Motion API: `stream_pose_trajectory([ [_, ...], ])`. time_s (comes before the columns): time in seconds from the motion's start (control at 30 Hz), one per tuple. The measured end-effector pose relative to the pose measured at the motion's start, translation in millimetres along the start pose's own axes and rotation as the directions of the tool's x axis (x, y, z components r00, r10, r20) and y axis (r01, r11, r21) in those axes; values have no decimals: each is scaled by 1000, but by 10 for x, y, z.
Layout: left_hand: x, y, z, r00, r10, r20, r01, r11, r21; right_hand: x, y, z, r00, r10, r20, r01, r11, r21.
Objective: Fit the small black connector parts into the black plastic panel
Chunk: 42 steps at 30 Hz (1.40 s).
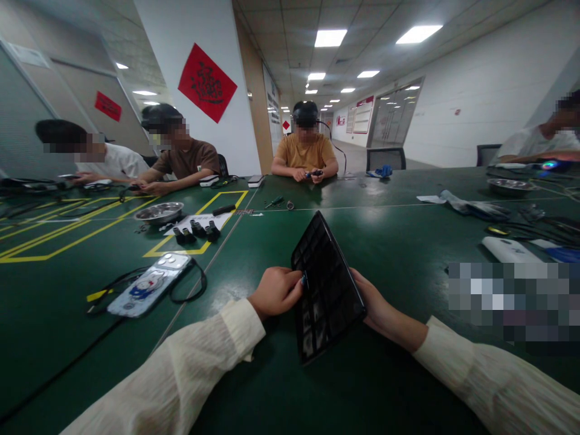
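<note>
A black tablet (327,287) stands tilted above the green table, its dark glossy face turned to the left and reflecting ceiling lights. My right hand (378,305) grips it at the right edge, with the fingers hidden behind it. Against the tablet's left part, my left hand (277,291) is closed, thumb and index finger together at the dark face. A tiny bluish spot shows at those fingertips; whether it is a nail or a small thing, I cannot tell. To the left lies a phone in a cartoon-printed case (151,284), a black strap looped beside it.
On the green table (244,254) are a metal bowl (159,212), several black cylindrical parts (197,231) on white paper, and yellow tape outlines. Gloves (473,207), cables and a white device (510,249) lie at the right. Several people sit around the table, one person (304,151) directly opposite.
</note>
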State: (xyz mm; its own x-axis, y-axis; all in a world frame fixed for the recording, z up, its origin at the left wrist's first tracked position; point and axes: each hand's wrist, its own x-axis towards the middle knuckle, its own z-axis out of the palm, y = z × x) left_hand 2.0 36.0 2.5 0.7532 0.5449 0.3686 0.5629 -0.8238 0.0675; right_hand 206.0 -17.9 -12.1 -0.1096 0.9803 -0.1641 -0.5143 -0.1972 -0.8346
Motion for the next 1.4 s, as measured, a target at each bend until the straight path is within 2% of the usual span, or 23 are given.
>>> stream_pose_trajectory([
  [0.53, -3, -3, 6, 999, 8, 41, -11, 997, 76, -45, -35, 61, 1000, -7, -22, 7, 1000, 26],
  [0.8, -14, -21, -12, 998, 42, 35, -42, 999, -13, -75, -63, 74, 1000, 6, -14, -5, 1000, 14],
  [1.07, -1, -20, 44, 997, -78, 24, 77, 996, 38, -50, -48, 65, 1000, 6, -13, -6, 1000, 8],
  [1.4, 9, 47, -35, 986, -165, 0, 164, 978, 132, -40, -33, 61, 1000, 1, -6, -1, 1000, 8],
])
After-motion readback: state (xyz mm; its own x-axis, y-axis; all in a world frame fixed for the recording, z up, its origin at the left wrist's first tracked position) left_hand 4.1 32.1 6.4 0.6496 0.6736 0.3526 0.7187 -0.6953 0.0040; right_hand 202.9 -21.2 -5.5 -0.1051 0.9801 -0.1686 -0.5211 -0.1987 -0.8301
